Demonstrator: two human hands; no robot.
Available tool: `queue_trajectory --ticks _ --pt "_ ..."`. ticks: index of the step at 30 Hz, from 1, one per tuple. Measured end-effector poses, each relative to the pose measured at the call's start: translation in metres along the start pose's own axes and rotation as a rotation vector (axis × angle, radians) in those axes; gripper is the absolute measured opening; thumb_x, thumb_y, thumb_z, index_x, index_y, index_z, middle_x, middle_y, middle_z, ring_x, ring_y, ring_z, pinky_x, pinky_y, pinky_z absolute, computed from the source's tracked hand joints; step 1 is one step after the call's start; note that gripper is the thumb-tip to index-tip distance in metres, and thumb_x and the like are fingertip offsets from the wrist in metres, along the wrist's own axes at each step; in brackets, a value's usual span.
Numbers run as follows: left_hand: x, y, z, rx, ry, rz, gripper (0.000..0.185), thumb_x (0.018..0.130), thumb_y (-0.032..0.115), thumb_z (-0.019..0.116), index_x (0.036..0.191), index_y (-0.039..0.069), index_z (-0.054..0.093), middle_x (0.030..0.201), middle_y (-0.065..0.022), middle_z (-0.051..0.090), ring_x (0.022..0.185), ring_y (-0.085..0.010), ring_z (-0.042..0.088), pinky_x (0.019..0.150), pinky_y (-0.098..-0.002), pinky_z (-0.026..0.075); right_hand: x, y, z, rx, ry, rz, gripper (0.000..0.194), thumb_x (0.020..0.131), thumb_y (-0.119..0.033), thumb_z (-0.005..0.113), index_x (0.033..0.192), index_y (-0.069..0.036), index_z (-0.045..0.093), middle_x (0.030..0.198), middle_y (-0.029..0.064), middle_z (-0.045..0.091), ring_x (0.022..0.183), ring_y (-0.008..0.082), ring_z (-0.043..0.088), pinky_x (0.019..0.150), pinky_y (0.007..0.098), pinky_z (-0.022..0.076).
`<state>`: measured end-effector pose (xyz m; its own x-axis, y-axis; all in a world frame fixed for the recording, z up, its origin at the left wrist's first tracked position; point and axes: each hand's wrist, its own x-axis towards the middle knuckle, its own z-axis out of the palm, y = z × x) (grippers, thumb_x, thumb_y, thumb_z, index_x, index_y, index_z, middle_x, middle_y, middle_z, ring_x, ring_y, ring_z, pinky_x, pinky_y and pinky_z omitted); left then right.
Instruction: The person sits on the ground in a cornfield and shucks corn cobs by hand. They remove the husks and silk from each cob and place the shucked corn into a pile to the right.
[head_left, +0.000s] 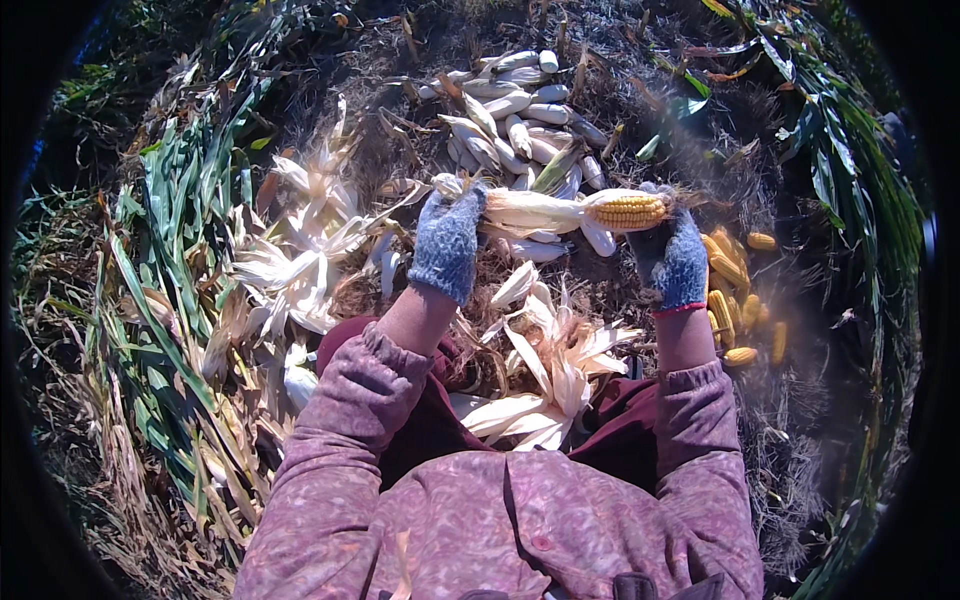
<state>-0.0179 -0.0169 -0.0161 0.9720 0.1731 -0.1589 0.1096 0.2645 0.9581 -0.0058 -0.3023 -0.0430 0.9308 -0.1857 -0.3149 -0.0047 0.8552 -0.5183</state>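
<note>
My right hand (670, 251), in a grey knitted glove, grips an ear of corn (627, 212) at its right end. The yellow kernels show, and pale husk still wraps the ear's left part. Out to the left, my gloved left hand (451, 238) is closed on the pulled husk (534, 211), which stretches between both hands. Beyond them lies a heap of ears in pale husks (517, 112). Bare yellow ears (724, 262) are piled just to the right of my right wrist. Loose stripped husks (551, 360) with brown silk lie between my knees.
Another spread of dry husks (300, 255) covers the ground at left. Cut green corn stalks and leaves (161, 300) lie along the left side, and more leaves (832, 142) border the right. Short stubble (581, 71) sticks up from the soil near the far heap.
</note>
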Motion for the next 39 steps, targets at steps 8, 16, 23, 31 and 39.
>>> queue_trajectory --ticks 8,16,23,31,39 --pt "0.020 -0.003 -0.008 0.104 0.173 0.176 0.034 0.102 0.014 0.067 0.132 0.005 0.056 0.113 -0.0034 0.064 0.095 -0.0117 0.063 0.078 -0.0281 0.055 0.009 0.007 -0.010 0.054 0.116 -0.026 0.029 0.109 -0.018 0.052 0.130 0.000 0.061 0.131 0.0180 0.066 0.121 0.0328 0.064 0.109 0.0494 0.0528" --pt "-0.018 -0.024 0.028 0.369 -0.421 0.250 0.031 0.102 0.020 0.066 0.124 -0.002 0.067 0.117 -0.0141 0.071 0.105 -0.0210 0.069 0.095 -0.0348 0.055 -0.001 0.036 -0.016 -0.162 -0.018 0.009 0.029 0.110 -0.018 0.049 0.133 -0.003 0.059 0.130 0.0146 0.064 0.122 0.0278 0.062 0.105 0.0444 0.0529" --pt "-0.021 -0.060 0.032 0.497 -0.394 0.222 0.052 0.095 0.031 0.074 0.135 0.000 0.059 0.124 -0.0200 0.068 0.115 -0.0303 0.068 0.101 -0.0400 0.052 -0.014 0.056 -0.012 -0.096 -0.176 0.097 0.030 0.111 -0.018 0.048 0.135 -0.004 0.060 0.131 0.0142 0.065 0.124 0.0246 0.063 0.108 0.0417 0.0511" --pt "-0.020 -0.051 0.027 0.403 -0.393 0.202 0.055 0.089 0.030 0.082 0.132 0.001 0.061 0.121 -0.0186 0.071 0.112 -0.0281 0.070 0.098 -0.0386 0.054 -0.014 0.065 -0.023 -0.005 -0.281 0.113 0.033 0.111 -0.017 0.047 0.137 0.000 0.058 0.134 0.0146 0.064 0.126 0.0251 0.061 0.111 0.0403 0.0498" --pt "-0.018 -0.059 0.024 0.530 -0.331 0.310 0.062 0.085 0.033 0.086 0.131 0.000 0.062 0.120 -0.0195 0.071 0.112 -0.0281 0.070 0.099 -0.0389 0.054 -0.023 0.066 -0.014 -0.274 -0.398 0.000 0.029 0.108 -0.014 0.054 0.134 -0.002 0.059 0.130 0.0131 0.065 0.121 0.0244 0.064 0.107 0.0386 0.0524"
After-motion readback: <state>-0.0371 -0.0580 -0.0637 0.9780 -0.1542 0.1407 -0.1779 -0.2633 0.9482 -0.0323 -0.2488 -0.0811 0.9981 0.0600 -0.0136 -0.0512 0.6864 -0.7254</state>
